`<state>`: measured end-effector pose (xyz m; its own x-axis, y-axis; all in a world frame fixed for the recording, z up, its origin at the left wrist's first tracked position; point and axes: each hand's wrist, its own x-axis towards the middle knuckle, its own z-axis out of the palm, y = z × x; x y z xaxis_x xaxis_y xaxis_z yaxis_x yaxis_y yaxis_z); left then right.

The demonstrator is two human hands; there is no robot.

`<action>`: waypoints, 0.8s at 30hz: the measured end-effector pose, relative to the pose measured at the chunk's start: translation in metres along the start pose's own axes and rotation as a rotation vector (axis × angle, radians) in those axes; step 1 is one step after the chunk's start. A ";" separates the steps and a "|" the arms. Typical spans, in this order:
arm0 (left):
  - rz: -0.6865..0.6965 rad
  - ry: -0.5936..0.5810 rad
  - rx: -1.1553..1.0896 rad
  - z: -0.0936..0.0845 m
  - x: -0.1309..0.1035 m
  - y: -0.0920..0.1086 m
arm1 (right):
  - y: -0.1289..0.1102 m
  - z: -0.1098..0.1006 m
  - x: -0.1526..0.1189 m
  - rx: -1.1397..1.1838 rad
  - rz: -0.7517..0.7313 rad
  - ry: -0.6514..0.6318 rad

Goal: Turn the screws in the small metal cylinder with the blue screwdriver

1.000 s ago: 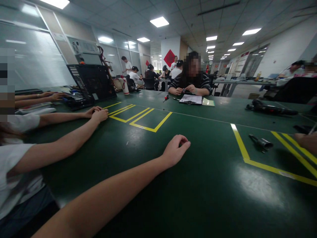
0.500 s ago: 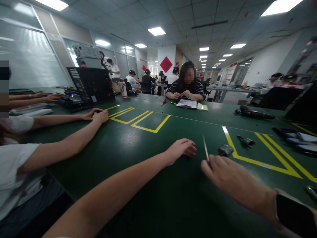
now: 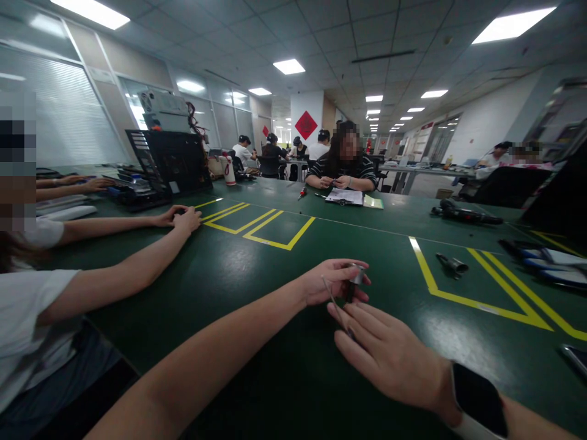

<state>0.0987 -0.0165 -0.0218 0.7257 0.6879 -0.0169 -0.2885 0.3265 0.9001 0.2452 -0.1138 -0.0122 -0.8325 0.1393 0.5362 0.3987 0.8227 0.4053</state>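
My left hand (image 3: pixel 328 284) is closed around a small silver, cylindrical metal part (image 3: pixel 358 275), held above the green table with fingers on both sides of it. A darker piece shows below its bright rim. Close by on the right, my right hand (image 3: pixel 389 351) grips a thin metal rod (image 3: pixel 331 294) that slants up to the left, in front of the left fingers. The rod's lower end is hidden in the right hand. The right fingertips reach the underside of the part; whether they touch it I cannot tell. A second metal piece (image 3: pixel 453 266), cup-ended with a stem, lies inside the yellow tape outline.
Yellow tape (image 3: pixel 477 302) marks outlines on the green table (image 3: pixel 257 293). A black power tool (image 3: pixel 465 212) lies at the far right. A co-worker's hands (image 3: pixel 181 219) rest at left; another person sits opposite behind a clipboard (image 3: pixel 345 197). A black computer case (image 3: pixel 172 162) stands back left.
The cylindrical metal part has left the table at right and is now in my left hand. My right hand, still holding the rod, has moved left to meet it.
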 end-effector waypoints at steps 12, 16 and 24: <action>0.327 0.231 0.722 -0.003 0.003 -0.013 | 0.015 0.000 -0.041 1.019 1.191 0.542; 0.361 0.220 1.025 0.002 0.004 -0.021 | 0.016 0.009 -0.045 1.047 1.268 0.443; 0.398 0.169 1.376 0.002 0.007 -0.024 | 0.011 -0.001 -0.035 0.622 0.969 0.208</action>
<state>0.1121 -0.0206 -0.0430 0.6326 0.6815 0.3679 0.4401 -0.7072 0.5534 0.2790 -0.1098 -0.0260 -0.1817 0.8111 0.5560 0.5272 0.5576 -0.6411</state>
